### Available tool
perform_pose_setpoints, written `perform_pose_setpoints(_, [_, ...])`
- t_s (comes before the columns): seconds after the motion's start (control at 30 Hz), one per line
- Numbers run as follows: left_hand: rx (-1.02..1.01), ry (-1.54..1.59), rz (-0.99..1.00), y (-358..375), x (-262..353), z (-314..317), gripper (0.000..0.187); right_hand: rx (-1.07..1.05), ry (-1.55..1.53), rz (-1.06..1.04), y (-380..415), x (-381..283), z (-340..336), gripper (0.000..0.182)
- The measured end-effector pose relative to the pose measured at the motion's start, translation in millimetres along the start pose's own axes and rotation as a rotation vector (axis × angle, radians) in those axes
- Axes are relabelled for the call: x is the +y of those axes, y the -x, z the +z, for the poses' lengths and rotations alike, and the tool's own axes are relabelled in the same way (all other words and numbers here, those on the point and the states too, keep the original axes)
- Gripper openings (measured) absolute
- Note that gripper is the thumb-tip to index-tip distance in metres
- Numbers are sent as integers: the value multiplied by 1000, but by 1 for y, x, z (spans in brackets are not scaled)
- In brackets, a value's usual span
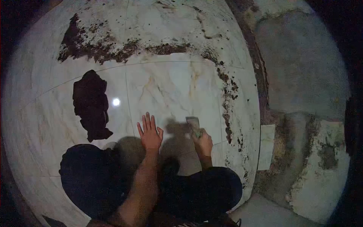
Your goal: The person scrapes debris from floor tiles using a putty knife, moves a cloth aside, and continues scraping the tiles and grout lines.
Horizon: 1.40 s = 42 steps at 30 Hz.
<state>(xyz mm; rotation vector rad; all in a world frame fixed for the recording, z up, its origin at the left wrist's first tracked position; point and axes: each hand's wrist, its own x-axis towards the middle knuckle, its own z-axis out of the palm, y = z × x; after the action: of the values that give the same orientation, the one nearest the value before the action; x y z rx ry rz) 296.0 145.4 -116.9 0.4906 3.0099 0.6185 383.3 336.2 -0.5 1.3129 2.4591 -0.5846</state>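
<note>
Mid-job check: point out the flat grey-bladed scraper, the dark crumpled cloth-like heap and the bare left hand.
Flat grey-bladed scraper [193,122]: head view, on the blade.
Dark crumpled cloth-like heap [91,104]: head view, on its middle.
Bare left hand [151,139]: head view, on its back.

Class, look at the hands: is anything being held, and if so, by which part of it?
The right hand grips a scraper by its handle, leaving the blade free. The left hand holds nothing.
</note>
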Motion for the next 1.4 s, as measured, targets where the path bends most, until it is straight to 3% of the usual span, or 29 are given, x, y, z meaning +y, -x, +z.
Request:
perform_pose_setpoints(0.03, [39,22,1,-3,4,5,61,109,-11,-80,-13,-7,-7,39])
perform_pose_setpoints(0.13, [18,65,-3,-1,7,3,62,160,33,-115,-31,-22,-13,41])
perform_pose_setpoints(0.27, [-20,51,-19,-4,1,-2,65,46,75,-30,9,9,-2,45])
perform_pose_setpoints(0.37, [-34,79,-14,-2,4,-2,64,56,57,-90,14,34,15,46])
perform_pose_setpoints(0.4, [-59,50,-26,-2,5,-5,64,76,152,-68,8,23,9,48])
perform_pose_setpoints(0.5, [-29,19,-13,-4,3,6,62,142,36,-163,-22,-2,-1,47])
perform_pose_setpoints(0.57, [33,60,-4,-2,0,12,62,94,6,-100,-20,-17,-7,45])
perform_pose_setpoints(0.63, [-35,81,-36,-4,1,0,63,167,35,-133,-1,-11,-6,42])
perform_pose_setpoints(0.77, [-194,53,-68,-7,7,-12,63,97,48,-30,20,19,14,39])
perform_pose_setpoints(0.9, [-96,11,-50,-6,7,-4,60,117,-19,-121,-20,-3,-2,44])
perform_pose_setpoints(0.93, [-74,27,-42,-6,8,-5,60,124,24,-60,-30,-12,-2,43])
perform_pose_setpoints(1.1, [31,39,-7,-3,0,7,60,98,73,-112,9,10,9,47])
perform_pose_setpoints(1.17, [-10,46,-43,-4,3,3,59,-11,81,49,27,8,9,41])
perform_pose_setpoints(1.2, [-30,53,-45,-4,3,1,61,42,178,-8,12,30,28,41])
perform_pose_setpoints(1.4, [-7,64,-28,-4,3,-2,60,185,26,-169,-44,-23,-1,41])
